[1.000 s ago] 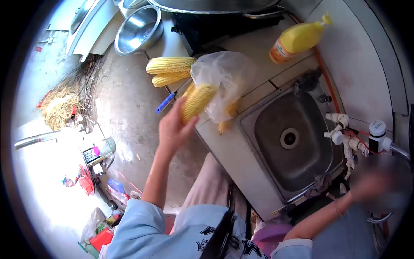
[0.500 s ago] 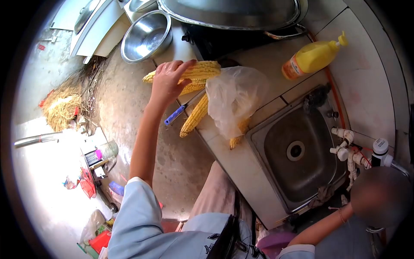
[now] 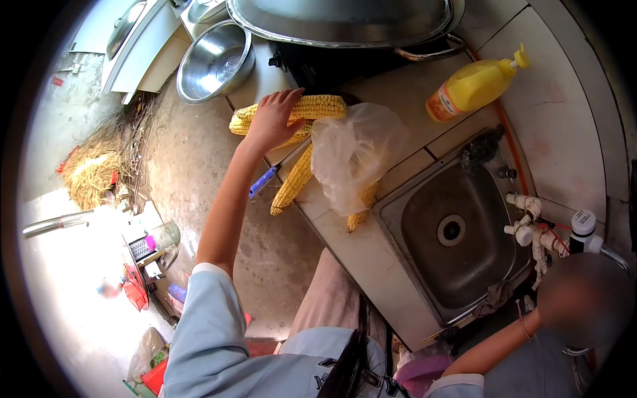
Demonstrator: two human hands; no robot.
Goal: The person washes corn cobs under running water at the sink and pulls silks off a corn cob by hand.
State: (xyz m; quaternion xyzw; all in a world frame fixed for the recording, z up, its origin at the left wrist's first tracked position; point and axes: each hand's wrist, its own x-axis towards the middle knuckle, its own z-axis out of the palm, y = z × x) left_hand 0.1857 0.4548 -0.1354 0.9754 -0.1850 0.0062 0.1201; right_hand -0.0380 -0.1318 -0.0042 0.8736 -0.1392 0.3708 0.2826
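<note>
My left hand (image 3: pixel 273 121) is closed over a yellow corn cob (image 3: pixel 320 106) at the counter's edge, its fingers across the top and the thumb on the near side. More corn lies under and beside it, partly covered by the hand. Below, another corn cob (image 3: pixel 292 180) rests slantwise over the edge, near a blue-handled tool (image 3: pixel 264 182). A crumpled clear plastic bag (image 3: pixel 355 156) touches the corn, and one more cob (image 3: pixel 361 207) shows partly beneath it. At the far right, my right hand (image 3: pixel 584 302) is smeared by a round blur beside the tap, so its fingers are hidden.
A metal sink (image 3: pixel 458 242) is set into the counter on the right, with white pipe fittings (image 3: pixel 524 215) beside it. Behind stand a yellow pump bottle (image 3: pixel 471 89), a large lidded pan (image 3: pixel 345 20) on a black stove, and a steel bowl (image 3: pixel 215 63) at the counter's edge.
My left hand and the corn under it have shifted slightly right, toward the plastic bag. The whole view has moved a little. My right arm stays at the tap.
</note>
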